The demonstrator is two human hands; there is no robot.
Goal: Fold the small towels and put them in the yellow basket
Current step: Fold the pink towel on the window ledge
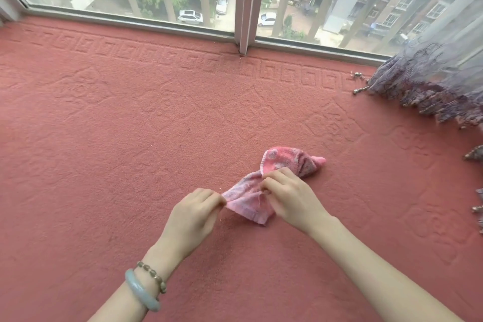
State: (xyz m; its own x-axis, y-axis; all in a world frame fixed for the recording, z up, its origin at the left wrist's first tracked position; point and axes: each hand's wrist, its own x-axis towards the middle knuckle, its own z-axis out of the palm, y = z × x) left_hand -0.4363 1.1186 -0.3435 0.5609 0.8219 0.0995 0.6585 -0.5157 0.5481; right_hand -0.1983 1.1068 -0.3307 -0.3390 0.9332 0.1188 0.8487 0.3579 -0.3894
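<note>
I am pinching the small towel (247,202) with both hands low over the red carpet (125,138), close in front of me and a little right of the middle of the view. My left hand (194,213) is nipping the towel's left corner between thumb and curled fingertips. My right hand (287,195) is gripping a fold of the cloth with its fingers curled in, and part of the towel is hiding beneath it. My hands are sitting close together, with a short stretch of cloth drawn between them. The towel's far end is bunching into a twisted point that is lying on the carpet just beyond my right hand.

Open carpet is spreading wide to the left and ahead, up to the window frame (243,8) along the far edge. On the right the room is narrowing, where a curtain (431,81) is pooling on the carpet, well apart from the towel, with its beaded hem trailing.

The towel is looped terry, pink with paler and greyish patches and a stitched hem. The carpet is short pile, embossed with a square key border by the window and medallions further in. The curtain is sheer, mauve and embroidered. A smooth pale green bangle (141,293) and a bracelet of brownish beads (154,276) are circling my left wrist.
</note>
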